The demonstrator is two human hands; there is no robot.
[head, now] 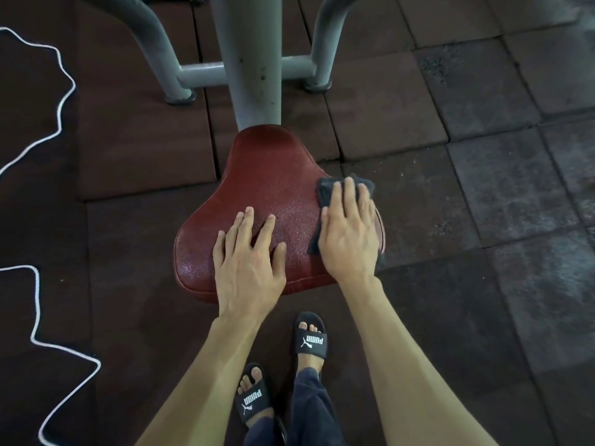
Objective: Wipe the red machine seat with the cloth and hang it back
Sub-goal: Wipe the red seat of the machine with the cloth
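The red machine seat [273,185] is a pear-shaped pad of grainy red leather, narrow at the far end where it meets a grey post. My left hand [249,262] lies flat on the near left part of the seat, fingers spread, with nothing in it. My right hand [351,233] presses a dark grey cloth [325,191] flat against the seat's right edge. Most of the cloth is hidden under the palm; its corners stick out beyond the fingertips and beside the thumb.
The grey post [248,62] rises from the seat's far end, with two curved grey frame legs [151,46] and a crossbar behind it. A white cord [61,101] snakes over the dark rubber floor tiles [483,204] at left. My feet in black slides [310,336] stand just below the seat.
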